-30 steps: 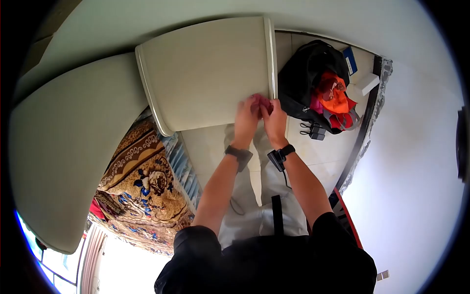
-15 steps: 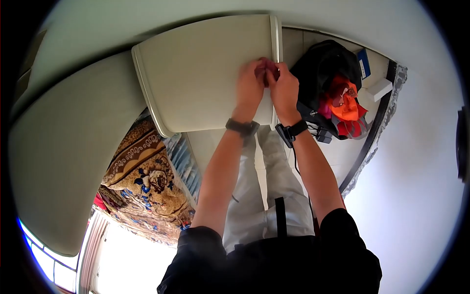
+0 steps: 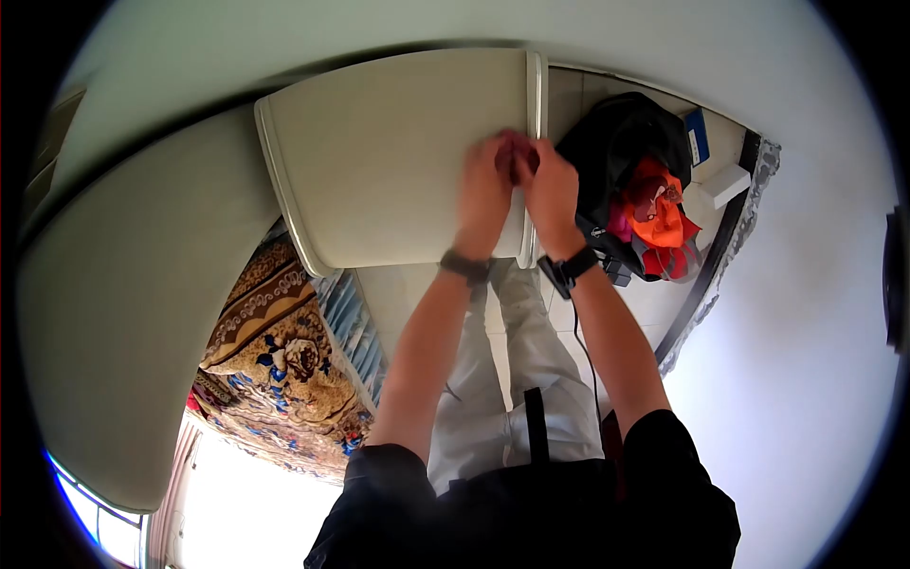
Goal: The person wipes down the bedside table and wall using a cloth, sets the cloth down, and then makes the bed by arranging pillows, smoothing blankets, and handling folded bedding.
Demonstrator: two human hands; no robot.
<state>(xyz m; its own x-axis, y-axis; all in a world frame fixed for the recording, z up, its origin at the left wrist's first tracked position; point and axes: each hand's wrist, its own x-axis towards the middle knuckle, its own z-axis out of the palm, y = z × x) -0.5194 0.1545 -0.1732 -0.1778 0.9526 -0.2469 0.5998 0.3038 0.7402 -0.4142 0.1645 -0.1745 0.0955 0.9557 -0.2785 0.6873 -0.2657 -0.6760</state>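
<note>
Bench [image 3: 398,161] plain cream, edge strips paler and glossy. Over bench: held item [image 3: 513,142], dark pinkish red. Right of bench: bag [image 3: 616,128] black; bundle [image 3: 664,229] in it bright orange plus red; flat box [image 3: 697,136] blue, whitish mark; block [image 3: 726,185] white. Below-left of bench: blanket [image 3: 284,379] tan-brown, cream-and-blue flowers, brown band with pale scrolls. Below bench: trousers [image 3: 550,360] pale grey, sleeves [image 3: 389,474] black.
</note>
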